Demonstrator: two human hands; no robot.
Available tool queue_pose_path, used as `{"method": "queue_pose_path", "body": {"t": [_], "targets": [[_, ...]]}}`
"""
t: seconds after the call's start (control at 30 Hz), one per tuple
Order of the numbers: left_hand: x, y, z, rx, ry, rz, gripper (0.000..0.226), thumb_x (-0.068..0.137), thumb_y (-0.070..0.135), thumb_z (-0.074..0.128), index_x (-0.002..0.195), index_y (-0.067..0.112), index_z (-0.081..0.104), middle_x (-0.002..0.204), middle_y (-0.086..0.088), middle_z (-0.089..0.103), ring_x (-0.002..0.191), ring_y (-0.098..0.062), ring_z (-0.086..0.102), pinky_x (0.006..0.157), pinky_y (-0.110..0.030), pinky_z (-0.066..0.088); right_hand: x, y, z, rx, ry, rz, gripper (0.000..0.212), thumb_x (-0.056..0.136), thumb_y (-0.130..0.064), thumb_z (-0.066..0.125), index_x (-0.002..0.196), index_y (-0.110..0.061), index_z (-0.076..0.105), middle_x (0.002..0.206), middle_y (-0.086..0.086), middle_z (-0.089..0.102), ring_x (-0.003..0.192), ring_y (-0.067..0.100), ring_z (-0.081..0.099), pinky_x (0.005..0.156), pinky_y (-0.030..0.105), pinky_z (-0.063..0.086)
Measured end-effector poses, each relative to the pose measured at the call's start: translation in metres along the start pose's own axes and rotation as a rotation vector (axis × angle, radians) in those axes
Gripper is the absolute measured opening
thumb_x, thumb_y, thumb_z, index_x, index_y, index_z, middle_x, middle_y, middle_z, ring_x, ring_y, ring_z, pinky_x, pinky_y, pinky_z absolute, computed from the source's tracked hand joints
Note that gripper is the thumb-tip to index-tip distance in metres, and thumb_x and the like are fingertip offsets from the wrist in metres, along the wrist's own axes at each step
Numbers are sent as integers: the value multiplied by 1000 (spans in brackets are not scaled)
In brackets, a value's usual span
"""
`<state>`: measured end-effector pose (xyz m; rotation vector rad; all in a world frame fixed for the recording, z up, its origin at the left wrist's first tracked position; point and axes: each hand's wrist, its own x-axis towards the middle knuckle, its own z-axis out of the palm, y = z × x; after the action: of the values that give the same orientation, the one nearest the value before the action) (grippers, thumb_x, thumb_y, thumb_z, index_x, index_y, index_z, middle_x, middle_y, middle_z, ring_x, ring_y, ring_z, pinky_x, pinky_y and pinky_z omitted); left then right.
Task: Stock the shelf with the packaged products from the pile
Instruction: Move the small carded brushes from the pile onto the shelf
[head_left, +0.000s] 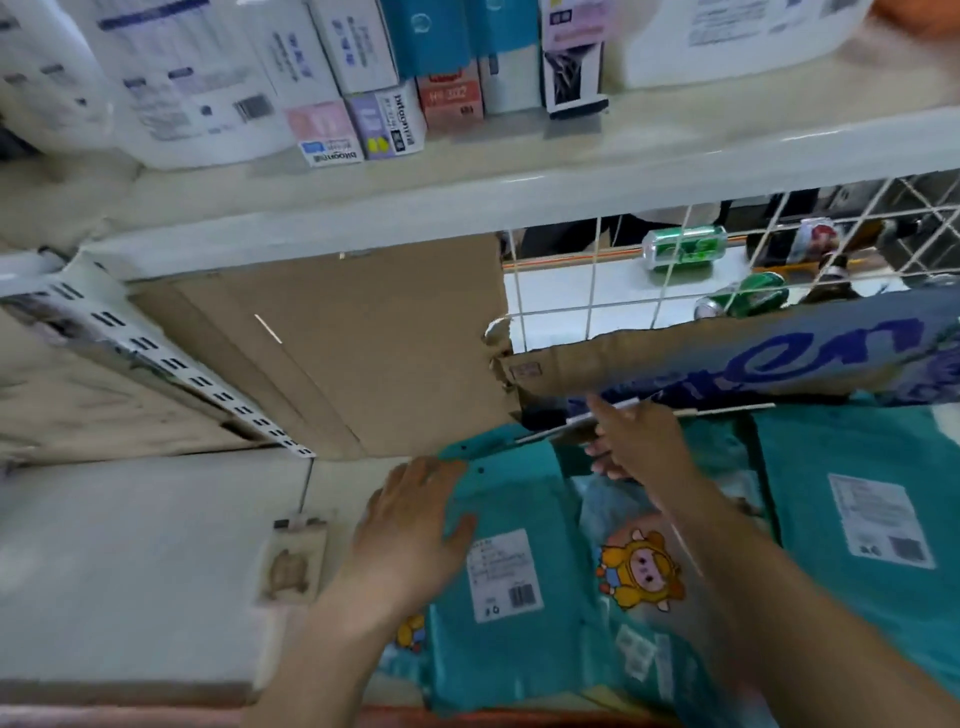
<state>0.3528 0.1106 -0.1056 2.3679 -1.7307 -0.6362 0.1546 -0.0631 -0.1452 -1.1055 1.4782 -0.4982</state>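
teal package (498, 519), pinned under my flat, spread left fingers (405, 483), should slide squarely toward twelve o'clock; whether my right fingers (618, 423) grip anything i cannot tell.

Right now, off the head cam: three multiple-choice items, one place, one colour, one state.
1. The green cans lie: A on the top shelf; B behind the wire grid; C in a hand.
2. The pack under the left hand is: A red; B black; C teal.
3. The left hand is: A flat on the pack, fingers straight; B a fist; C gripping a can.
B: cans show through the grid. C: teal, with a white label. A: its palm lies on the pack.
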Motion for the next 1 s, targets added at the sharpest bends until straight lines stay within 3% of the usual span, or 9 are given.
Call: {"method": "queue_pose_path", "body": {"t": [0.17, 0.27, 0.5, 0.7, 0.9, 1.0], "targets": [[-15, -12, 0, -31, 35, -67, 54, 101, 42, 51, 152, 34, 37, 147, 13, 40, 136, -12, 35, 113, -33, 33, 10, 2, 16, -6, 38, -35, 46, 99, -41, 61, 83, 1, 67, 66, 16, 72, 49, 24, 66, 46, 28, 50], [-18, -17, -2, -27, 42, -82, 54, 100, 44, 50, 151, 37, 35, 143, 15, 41, 133, -11, 36, 111, -35, 36, 10, 3, 20, 81, 29, 45, 44, 100, -34, 63, 84, 7, 65, 66, 20, 72, 53, 30, 67, 44, 28, 52], [-18, -18, -23, -43, 76, -18, 48, 98, 43, 50, 145, 45, 37, 137, 15, 44, 131, -11, 39, 108, -36, 38, -13, -9, 16, 297, 36, 166, 27, 100, -19, 59, 86, 4, 65, 68, 17, 72, 60, 29, 71, 57, 31, 57], [-27, -48, -43, -49, 94, 57, 53, 98, 42, 53, 149, 43, 37, 143, 13, 45, 134, -13, 39, 110, -34, 37, -60, -20, 33, 340, 41, 153, 30, 100, -24, 61, 87, 2, 66, 63, 15, 71, 53, 28, 70, 45, 28, 53], [-48, -124, -54, -10, 80, 33, 59, 95, 49, 53, 151, 36, 39, 149, 8, 46, 135, -17, 42, 110, -35, 40, -123, -11, 98, 196, 15, 109, 36, 100, -27, 61, 81, 4, 64, 60, 18, 66, 53, 30, 69, 46, 26, 49], [-63, -168, -50, -34, 39, -19, 59, 94, 48, 53, 150, 37, 39, 146, 9, 47, 134, -17, 43, 109, -35, 40, -144, -4, 139, 8, -75, 70, 36, 101, -25, 61, 80, 6, 64, 57, 16, 64, 59, 32, 70, 60, 33, 52]]}}
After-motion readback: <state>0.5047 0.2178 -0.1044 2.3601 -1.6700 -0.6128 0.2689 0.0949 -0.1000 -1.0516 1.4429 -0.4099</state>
